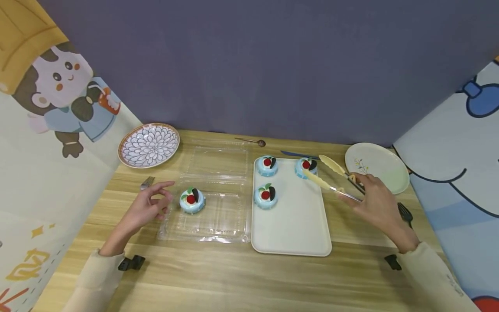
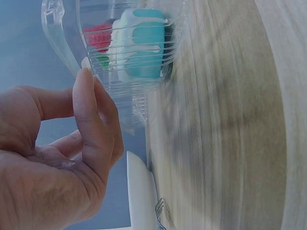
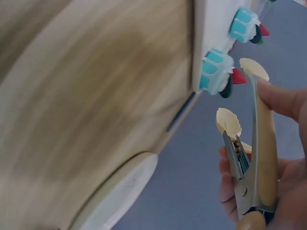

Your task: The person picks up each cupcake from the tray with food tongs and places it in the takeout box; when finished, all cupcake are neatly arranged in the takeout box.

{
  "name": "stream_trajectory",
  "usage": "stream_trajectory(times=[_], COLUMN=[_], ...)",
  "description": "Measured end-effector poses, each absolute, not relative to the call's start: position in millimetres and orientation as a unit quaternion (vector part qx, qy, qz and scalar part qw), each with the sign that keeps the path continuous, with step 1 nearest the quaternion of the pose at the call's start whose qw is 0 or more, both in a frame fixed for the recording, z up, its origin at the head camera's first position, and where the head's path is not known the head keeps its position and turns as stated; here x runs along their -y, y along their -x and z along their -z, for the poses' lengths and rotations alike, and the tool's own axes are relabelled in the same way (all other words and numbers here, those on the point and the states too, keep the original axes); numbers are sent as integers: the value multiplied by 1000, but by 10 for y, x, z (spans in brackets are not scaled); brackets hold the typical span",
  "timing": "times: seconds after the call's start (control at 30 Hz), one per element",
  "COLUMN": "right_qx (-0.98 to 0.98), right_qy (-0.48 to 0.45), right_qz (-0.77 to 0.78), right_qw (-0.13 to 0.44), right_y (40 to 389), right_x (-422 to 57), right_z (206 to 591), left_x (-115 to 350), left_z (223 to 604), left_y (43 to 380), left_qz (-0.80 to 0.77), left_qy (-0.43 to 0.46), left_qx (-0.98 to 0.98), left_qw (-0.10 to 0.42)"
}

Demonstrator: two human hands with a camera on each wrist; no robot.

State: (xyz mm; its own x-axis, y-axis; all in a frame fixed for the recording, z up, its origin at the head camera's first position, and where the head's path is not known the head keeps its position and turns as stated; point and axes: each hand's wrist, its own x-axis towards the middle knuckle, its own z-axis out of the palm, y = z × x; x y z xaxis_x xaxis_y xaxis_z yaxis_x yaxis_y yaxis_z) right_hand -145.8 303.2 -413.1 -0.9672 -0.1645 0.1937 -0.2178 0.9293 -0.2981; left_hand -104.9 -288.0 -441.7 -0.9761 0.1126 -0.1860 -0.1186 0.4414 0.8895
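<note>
Right hand, right of frame, grips the tongs, fingers and thumb on the two arms; the tong tips stand well apart with nothing between them; one tip overlaps the upper-right cake in the head view, contact not determinable. Left hand, left of centre, has fingers loosely bent and nothing visibly in hold; it lies at the left edge of the clear container, touch unconfirmed. The container cake sits inside, left of centre; three cakes, the upper-right one included, sit on the white tray, right of centre.

Risks, as judged: a low sweep of the tongs could push the upper-right cake, near the tray's corner, over the rim toward the blue knife; too hard a squeeze could dent it or dislodge its toppings; an uneven grip could let a cake slip; the container looks light, so a nudge from the left hand, or a caught tong tip, could drag it and topple the container cake.
</note>
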Motion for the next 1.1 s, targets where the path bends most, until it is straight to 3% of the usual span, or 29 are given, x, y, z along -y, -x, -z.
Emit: stream_trajectory(times=[0.27, 1.1], right_qx=[983, 976], right_qy=[-106, -120], right_qz=[-145, -151], right_qw=[39, 102], right_y=[1522, 1471], right_x=[-3016, -2948], right_z=[4257, 4383], left_x=[2881, 2878], left_z=[4443, 4416], left_y=[1012, 1080], left_qz=[-531, -539], left_qy=[5, -2], left_qx=[-840, -835], left_qw=[112, 111])
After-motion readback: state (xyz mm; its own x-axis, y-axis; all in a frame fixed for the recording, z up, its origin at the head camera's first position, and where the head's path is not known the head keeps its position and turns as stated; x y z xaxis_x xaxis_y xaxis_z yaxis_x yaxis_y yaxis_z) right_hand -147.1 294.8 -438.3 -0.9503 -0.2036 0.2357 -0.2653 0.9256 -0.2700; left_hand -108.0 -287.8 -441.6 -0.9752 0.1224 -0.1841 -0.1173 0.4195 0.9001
